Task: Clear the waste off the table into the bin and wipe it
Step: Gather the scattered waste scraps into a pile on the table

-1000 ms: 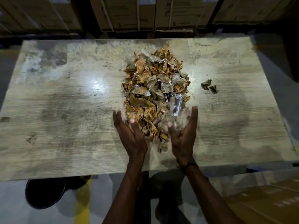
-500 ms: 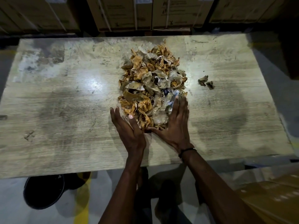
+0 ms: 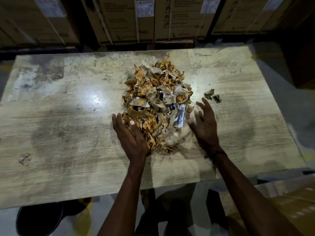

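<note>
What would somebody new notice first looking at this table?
A big heap of crumpled orange and grey waste sits mid-table, with the left hand pressed against its near left edge and the right hand open just beside its right. Two stray scraps lie apart, further right on the worn table.

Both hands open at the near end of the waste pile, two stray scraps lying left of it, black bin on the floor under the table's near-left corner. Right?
One error: the two stray scraps lie right of the waste pile, beyond the right hand, per the head view. Left hand, both open, and the black bin stand.
</note>
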